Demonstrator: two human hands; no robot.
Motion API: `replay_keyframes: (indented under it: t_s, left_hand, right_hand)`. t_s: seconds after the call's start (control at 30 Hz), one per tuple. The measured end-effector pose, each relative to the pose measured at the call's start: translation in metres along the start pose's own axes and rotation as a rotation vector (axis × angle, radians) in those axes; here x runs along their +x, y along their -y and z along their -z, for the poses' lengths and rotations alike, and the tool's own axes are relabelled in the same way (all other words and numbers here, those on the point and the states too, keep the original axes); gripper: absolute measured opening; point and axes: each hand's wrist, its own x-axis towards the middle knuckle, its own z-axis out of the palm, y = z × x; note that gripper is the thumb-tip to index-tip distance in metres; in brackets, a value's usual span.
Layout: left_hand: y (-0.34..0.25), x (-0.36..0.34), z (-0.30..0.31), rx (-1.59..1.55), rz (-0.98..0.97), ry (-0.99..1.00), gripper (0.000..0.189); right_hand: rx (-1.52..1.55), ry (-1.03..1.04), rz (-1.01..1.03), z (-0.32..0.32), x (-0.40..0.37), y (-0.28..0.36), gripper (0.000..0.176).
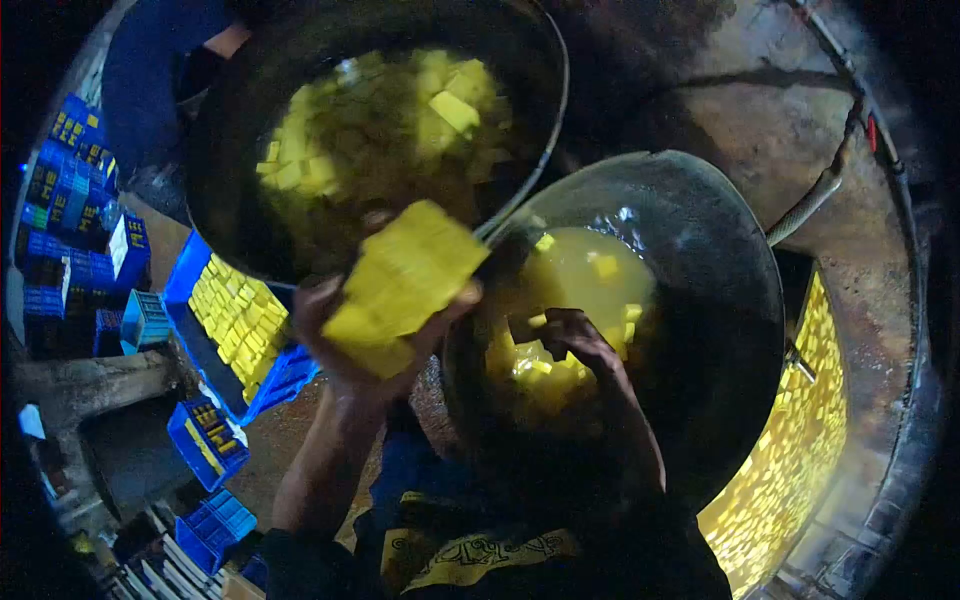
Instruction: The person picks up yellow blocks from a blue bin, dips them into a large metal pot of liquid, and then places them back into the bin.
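My left hand (pixel 345 345) is wrapped round a stack of yellow tofu blocks (pixel 410 280), raised between two large dark woks. The stack is tilted, and part of it hides my fingers. Over the right wok (pixel 700 260), my right hand (pixel 570 335) reaches down with bent fingers, dark against the cloudy yellow liquid (pixel 590 270). A bit of yellow tofu (pixel 538 321) shows between those fingers, though shadow hides most of the grip. Several loose tofu pieces (pixel 606 266) lie in the liquid around it. The left wok (pixel 545 150) holds many more tofu blocks (pixel 455 110) in liquid.
A blue crate (pixel 263 402) full of yellow tofu stands at left, near smaller blue crates (pixel 205 445). More crates (pixel 75 200) are stacked at far left. Lower right, a large basin holds many tofu pieces (pixel 790 450). Another person's sleeve (pixel 150 90) is at upper left.
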Motion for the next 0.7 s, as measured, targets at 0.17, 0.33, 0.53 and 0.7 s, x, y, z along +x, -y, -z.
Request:
replay_keyframes:
  t_s: [0.17,0.33,0.53,0.7]
  left_hand:
    - [-0.084,-0.062,0.033,0.156,-0.318,-0.157,0.048]
    - [-0.154,-0.093,0.104,0.339,-0.491,-0.415,0.053]
    - [-0.193,-0.128,0.149,0.247,-0.598,-0.452,0.043]
    - [-0.224,-0.144,0.218,-0.249,-0.333,-0.463,0.039]
  right_hand:
    - [-0.225,0.041,0.467,-0.096,-0.048,0.208,0.04]
    - [-0.03,0.189,0.443,-0.244,-0.026,0.299,0.03]
    - [-0.345,0.301,0.383,-0.383,0.044,0.289,0.031]
    - [-0.43,0.356,0.243,-0.443,0.06,0.293,0.046]
